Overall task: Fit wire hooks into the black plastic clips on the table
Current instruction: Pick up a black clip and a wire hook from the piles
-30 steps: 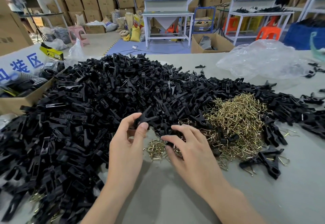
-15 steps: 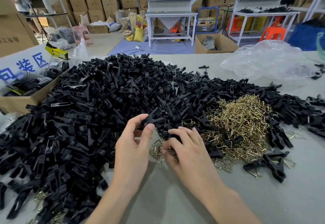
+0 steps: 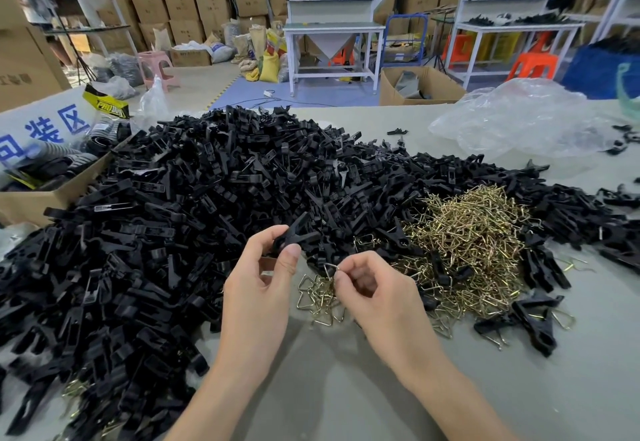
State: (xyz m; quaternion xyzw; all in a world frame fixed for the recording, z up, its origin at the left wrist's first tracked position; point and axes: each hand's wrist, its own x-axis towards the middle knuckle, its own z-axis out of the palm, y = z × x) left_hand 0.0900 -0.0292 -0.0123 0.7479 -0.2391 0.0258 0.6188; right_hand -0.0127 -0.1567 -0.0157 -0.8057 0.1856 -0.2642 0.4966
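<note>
A big heap of black plastic clips (image 3: 194,205) covers the left and middle of the grey table (image 3: 346,388). A pile of brass-coloured wire hooks (image 3: 471,243) lies to the right of centre, and a smaller cluster of hooks (image 3: 318,296) sits between my hands. My left hand (image 3: 259,288) grips one black clip (image 3: 294,234) between thumb and fingers, raised above the heap's edge. Just to its right, my right hand (image 3: 377,291) pinches a single wire hook (image 3: 330,267) at its fingertips, a little below the clip.
An open cardboard box (image 3: 41,194) with dark goods stands at the table's left edge. A crumpled clear plastic bag (image 3: 519,118) lies at the back right. A few clips with hooks fitted (image 3: 526,319) lie at the right. Cartons, workbenches and stools fill the room behind.
My right hand has lifted off the small hook cluster with one hook pinched at its fingertips. The left hand has kept hold of the clip, almost unmoved.
</note>
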